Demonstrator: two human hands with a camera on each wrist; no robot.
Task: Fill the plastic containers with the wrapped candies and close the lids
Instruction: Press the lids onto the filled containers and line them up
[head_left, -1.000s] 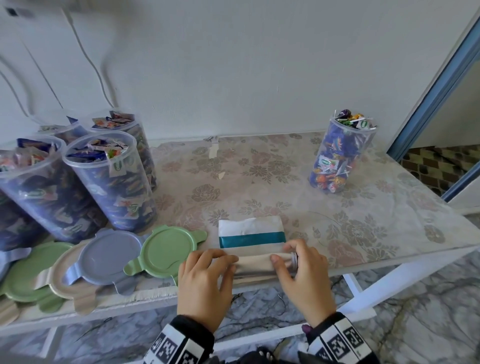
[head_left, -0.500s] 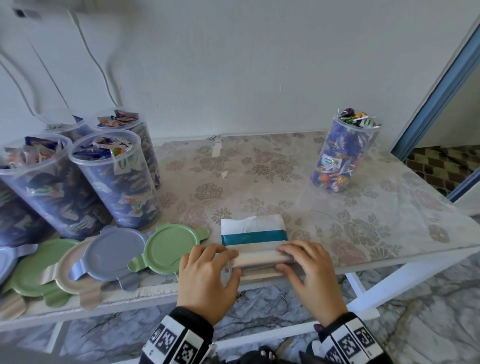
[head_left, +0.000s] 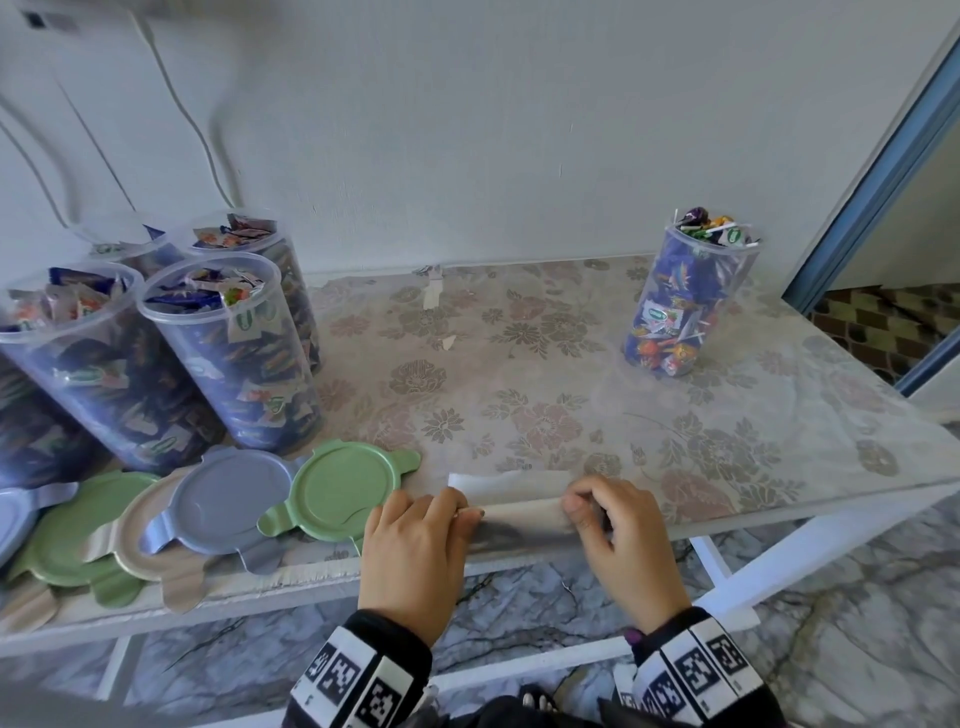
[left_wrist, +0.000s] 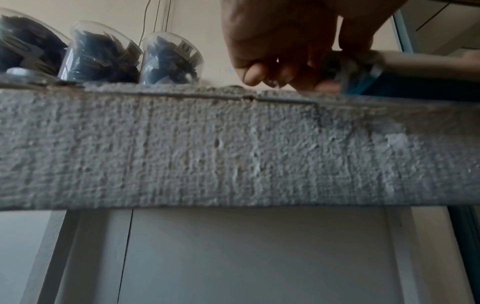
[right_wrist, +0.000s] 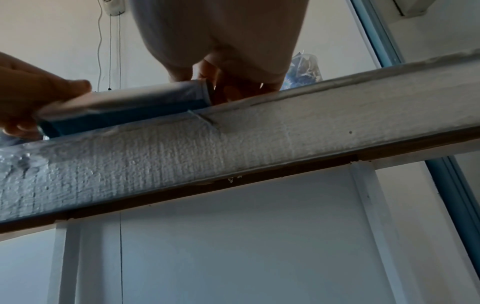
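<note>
An empty candy bag (head_left: 517, 501), white with a teal band, lies rolled up at the table's front edge. My left hand (head_left: 415, 540) pinches its left end (left_wrist: 337, 67) and my right hand (head_left: 613, 525) grips its right end (right_wrist: 202, 92). Several clear plastic containers (head_left: 234, 353) full of blue-wrapped candies stand open at the left. Another filled container (head_left: 685, 301) stands alone at the far right, also without a lid. Loose lids lie in front of the left group: a green lid (head_left: 343, 488), a lilac lid (head_left: 228, 499) and a beige lid (head_left: 140, 540).
The table (head_left: 727, 441) has a floral plastic cover and a rough front edge (left_wrist: 233, 148). The wall runs behind it with cables hanging at the left. A blue door frame (head_left: 872, 176) rises at the right. Marble-pattern floor lies below.
Both hands have rolled the bag further away from me. The teal band and most of the white flap are now wound inside the roll.
</note>
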